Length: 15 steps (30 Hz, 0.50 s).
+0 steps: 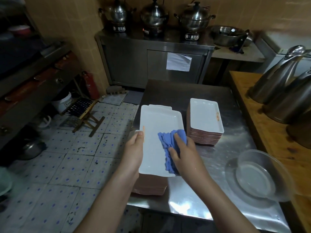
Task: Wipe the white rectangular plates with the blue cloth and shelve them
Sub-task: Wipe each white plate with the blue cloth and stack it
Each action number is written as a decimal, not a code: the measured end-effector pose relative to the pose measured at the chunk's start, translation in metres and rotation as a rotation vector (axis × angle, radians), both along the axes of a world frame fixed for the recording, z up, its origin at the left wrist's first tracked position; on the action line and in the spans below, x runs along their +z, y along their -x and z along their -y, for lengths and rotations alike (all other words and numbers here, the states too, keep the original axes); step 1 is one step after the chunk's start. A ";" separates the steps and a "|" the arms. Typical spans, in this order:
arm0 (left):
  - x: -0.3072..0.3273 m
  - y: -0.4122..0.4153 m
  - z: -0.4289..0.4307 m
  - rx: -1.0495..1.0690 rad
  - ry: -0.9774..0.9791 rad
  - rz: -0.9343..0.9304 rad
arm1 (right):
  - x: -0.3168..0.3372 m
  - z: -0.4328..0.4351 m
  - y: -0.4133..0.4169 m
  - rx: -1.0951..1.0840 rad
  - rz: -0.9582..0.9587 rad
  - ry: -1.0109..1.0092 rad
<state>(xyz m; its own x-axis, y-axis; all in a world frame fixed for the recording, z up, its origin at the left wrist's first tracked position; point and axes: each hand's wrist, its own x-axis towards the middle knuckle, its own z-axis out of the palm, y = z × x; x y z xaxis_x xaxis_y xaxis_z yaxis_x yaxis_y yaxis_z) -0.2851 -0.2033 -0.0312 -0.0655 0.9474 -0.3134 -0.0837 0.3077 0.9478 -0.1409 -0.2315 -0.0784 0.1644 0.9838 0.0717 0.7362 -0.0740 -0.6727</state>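
Head view shows your left hand [134, 148] gripping the left edge of a white rectangular plate [159, 121], thumb laid over the rim and the other fingers hidden beneath it. Your right hand [183, 152] holds a crumpled blue cloth [168, 143], fingers curled over it and pressing it onto the plate's inner face near its right edge. The plate sits above a near stack of plates with reddish-brown undersides [149, 185] at the left edge of the shiny steel table [218, 165]; whether it rests on that stack or is lifted just clear, you cannot tell. Behind the held plate, the corner of another white plate [159, 106] peeks out. To the right, apart from it, a second stack of white rectangular plates [204, 115] stands on the same table, with a small orange mark on the top plate's right rim. A clear glass bowl [257, 175] rests at the table's right side, just beside a wooden counter [262, 123] that bears tall steel jugs [277, 76]. At the back, three lidded steel pots [154, 15] stand on a steel cabinet [151, 64]. On the tiled floor [67, 157] to the left are a small folding stool [84, 113] and a red fire extinguisher [90, 86].
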 end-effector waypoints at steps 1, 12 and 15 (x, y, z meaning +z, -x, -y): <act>0.001 -0.002 0.001 -0.023 -0.009 0.001 | 0.003 -0.008 -0.004 -0.020 0.025 -0.020; -0.004 0.000 -0.008 0.038 -0.038 -0.036 | 0.001 0.000 -0.001 -0.056 0.250 -0.081; -0.010 0.001 -0.003 0.006 -0.019 -0.044 | 0.012 -0.021 -0.006 -0.123 0.298 -0.123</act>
